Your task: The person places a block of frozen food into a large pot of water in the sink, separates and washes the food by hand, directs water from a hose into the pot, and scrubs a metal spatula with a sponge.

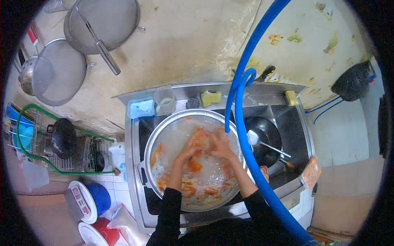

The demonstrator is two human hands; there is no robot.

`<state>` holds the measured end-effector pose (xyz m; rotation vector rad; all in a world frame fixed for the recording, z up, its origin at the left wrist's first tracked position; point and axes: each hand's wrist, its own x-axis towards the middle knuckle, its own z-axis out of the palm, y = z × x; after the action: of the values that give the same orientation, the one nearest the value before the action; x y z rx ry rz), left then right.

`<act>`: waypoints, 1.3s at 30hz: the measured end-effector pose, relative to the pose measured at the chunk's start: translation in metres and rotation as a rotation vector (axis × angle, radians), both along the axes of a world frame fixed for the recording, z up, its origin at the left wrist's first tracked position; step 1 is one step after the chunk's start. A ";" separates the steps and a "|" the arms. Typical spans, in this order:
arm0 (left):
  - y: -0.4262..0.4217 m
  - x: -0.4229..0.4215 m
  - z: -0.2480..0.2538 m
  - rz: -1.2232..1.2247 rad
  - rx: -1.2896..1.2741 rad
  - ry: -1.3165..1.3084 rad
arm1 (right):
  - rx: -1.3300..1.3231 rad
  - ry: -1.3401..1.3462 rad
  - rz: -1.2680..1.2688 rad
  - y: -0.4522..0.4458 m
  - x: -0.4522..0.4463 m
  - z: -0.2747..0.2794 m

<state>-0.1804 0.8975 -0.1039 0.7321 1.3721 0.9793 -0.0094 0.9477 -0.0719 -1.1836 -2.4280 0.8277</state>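
A wide metal basin (148, 164) sits over the sink, full of cloudy, frothy water. Several soft-looking orange-brown pieces (195, 165) float or lie in it; I cannot tell what food they are. Both my hands are dipped in the middle of the basin. My left hand (190, 149) curls against an orange piece (201, 141) between the hands. My right hand (221, 148) is at the other side of that piece, its fingers blurred and partly under water. The end of a blue hose (227, 123) hangs over the basin's right rim.
Right of the basin, a dark wok (266, 137) with a ladle (269, 146) stands in the sink. Sponges (211, 98) and a plastic tub (141, 108) line the back ledge. Strainers (102, 26) hang on the wall. A dish rack (82, 151) and a scale (80, 201) are at left.
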 end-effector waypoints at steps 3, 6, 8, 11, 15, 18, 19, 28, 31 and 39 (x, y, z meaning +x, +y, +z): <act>0.020 0.031 -0.031 0.124 0.281 0.012 | 0.141 -0.094 -0.020 0.013 -0.021 -0.080; 0.035 0.050 -0.067 0.483 0.302 0.555 | -0.021 -0.052 0.041 0.017 -0.036 -0.090; 0.037 0.051 -0.045 0.505 0.274 0.568 | -0.242 -0.051 0.059 0.017 -0.046 -0.057; 0.041 0.054 -0.037 0.576 0.278 0.663 | -0.226 -0.433 0.039 0.015 -0.052 -0.037; 0.023 0.041 0.000 0.173 0.247 0.973 | 0.022 -0.448 -0.027 0.022 -0.028 -0.079; 0.005 0.008 0.030 0.274 0.510 1.306 | 0.072 -0.448 -0.021 0.008 -0.008 0.002; -0.011 -0.010 0.038 0.213 0.420 1.311 | 0.061 -0.364 -0.044 0.003 0.003 0.023; -0.133 -0.041 0.049 -0.510 -0.592 0.965 | -0.712 -0.449 -0.076 -0.060 0.069 0.006; -0.164 -0.027 -0.010 -0.448 -0.357 0.739 | -1.054 -0.028 -0.003 -0.100 0.070 0.003; -0.183 0.049 -0.034 0.185 0.140 0.490 | -0.637 0.327 0.025 -0.165 0.033 -0.024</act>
<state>-0.1318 0.7140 -0.1384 1.0095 1.8340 1.0921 0.0233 0.7829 -0.0954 -1.0908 -1.9648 1.7340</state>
